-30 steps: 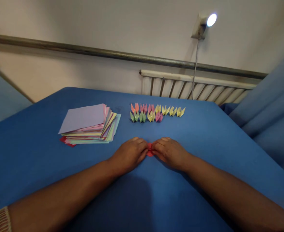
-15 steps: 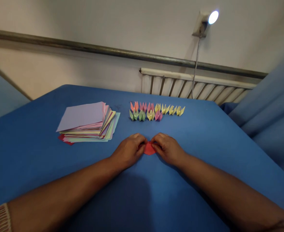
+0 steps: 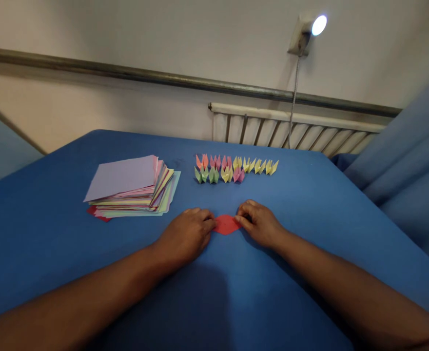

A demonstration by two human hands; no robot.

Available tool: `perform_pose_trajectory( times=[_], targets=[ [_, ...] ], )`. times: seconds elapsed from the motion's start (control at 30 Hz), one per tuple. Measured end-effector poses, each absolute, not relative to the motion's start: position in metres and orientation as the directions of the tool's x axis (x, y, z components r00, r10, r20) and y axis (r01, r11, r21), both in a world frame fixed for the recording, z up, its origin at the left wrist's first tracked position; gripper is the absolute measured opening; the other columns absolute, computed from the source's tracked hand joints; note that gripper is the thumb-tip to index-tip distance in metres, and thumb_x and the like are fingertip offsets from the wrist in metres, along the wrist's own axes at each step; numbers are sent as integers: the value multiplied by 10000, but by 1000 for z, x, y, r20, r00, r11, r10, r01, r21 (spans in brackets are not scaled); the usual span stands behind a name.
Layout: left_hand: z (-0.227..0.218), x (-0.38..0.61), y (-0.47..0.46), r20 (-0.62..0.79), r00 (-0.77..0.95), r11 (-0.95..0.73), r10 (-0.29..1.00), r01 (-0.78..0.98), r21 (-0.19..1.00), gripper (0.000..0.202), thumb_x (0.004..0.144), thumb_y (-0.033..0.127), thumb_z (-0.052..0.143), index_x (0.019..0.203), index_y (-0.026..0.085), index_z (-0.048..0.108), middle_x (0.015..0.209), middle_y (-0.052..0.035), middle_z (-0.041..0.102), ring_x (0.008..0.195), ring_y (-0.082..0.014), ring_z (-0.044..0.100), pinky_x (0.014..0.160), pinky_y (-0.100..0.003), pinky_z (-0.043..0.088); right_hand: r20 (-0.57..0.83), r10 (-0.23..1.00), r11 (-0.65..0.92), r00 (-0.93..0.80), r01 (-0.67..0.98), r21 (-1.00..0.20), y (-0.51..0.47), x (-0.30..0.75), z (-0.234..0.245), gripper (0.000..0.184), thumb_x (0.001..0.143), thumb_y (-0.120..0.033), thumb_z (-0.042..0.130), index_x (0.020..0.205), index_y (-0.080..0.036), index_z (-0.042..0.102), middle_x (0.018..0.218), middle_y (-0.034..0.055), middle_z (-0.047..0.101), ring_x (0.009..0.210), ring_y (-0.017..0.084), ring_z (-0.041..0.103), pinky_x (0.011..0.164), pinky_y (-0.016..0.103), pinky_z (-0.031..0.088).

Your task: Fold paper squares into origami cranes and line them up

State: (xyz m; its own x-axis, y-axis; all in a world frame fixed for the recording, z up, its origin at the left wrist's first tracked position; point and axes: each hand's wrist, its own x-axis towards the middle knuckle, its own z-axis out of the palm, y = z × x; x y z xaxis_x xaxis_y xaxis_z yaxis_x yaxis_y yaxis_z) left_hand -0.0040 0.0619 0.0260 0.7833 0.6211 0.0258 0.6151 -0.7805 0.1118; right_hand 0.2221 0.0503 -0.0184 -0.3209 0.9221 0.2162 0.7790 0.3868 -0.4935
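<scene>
Two bare forearms (image 3: 101, 300) reach across a blue bench (image 3: 265, 297) toward a small piece of red paper (image 3: 225, 224), folded and many-sided, lying at the middle of the near half. The left hand (image 3: 188, 234) has its fingers gathered over the paper's left end; its grip pinches that end, though the thumb is mostly hidden. The right hand (image 3: 259, 223) pinches the opposite end between thumb and forefinger, a small gap showing behind the tips.

The paper looks very light and thin, stiff enough along its folds to stay flat but soft enough to crease or tear under a hard pull. It would probably slide easily on the smooth surface. The two outer ends seem the best places to take hold, with fingertips only, leaving the center uncrushed.

Farther off to the left sits a thick, uneven stack (image 3: 123, 178) of colored sheets, lilac on top, a red corner jutting from beneath. To its right, folded figures (image 3: 226, 174) in green, yellow, pink and orange stand upright in two close rows. Beyond the bench are a radiator (image 3: 251, 107), a pipe (image 3: 156, 76) and a lit lamp (image 3: 319, 25) on the wall (image 3: 200, 29).
</scene>
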Motion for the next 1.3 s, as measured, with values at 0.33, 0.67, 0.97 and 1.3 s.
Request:
perform_pose_trajectory(
  times=[0.33, 0.67, 0.97, 1.3],
  targets=[
    [24, -4, 56, 6, 821, -818, 571, 569, -88, 270, 925, 202, 417, 1112, 199, 611, 1053, -71, 638, 860, -222, 574, 748, -359, 396, 183, 959, 238, -215, 964, -118, 47, 219, -10, 151, 915, -195, 435, 905, -141, 575, 925, 132, 588, 896, 246, 539, 804, 381, 429],
    [19, 2, 51, 49, 837, -820, 546, 545, -173, 227, 925, 178, 416, 1023, 160, 620, 910, -65, 618, 790, -206, 545, 715, -356, 365, 192, 964, 247, -182, 880, -406, 55, 216, -7, 252, 970, -257, 372, 1007, -184, 610, 946, 66, 669, 873, 167, 601, 792, 276, 417],
    [18, 2, 57, 95, 780, -783, 618, 622, -12, 245, 939, 253, 413, 935, 176, 646, 877, -67, 609, 791, -209, 537, 712, -347, 392, -85, 984, 103, -160, 881, -461, 66, 185, 11, 206, 778, -390, 683, 882, -218, 634, 736, -12, 639, 640, 125, 537, 568, 242, 332],
    [6, -2, 69, 179, 715, -733, 676, 626, 266, 180, 902, 275, 503, 793, 171, 601, 814, -42, 592, 776, -178, 538, 716, -296, 408, 18, 985, 142, -171, 752, -644, 61, 188, -4, 136, 717, -180, 692, 761, -188, 564, 787, -17, 574, 707, 112, 508, 641, 229, 380]
  ],
)
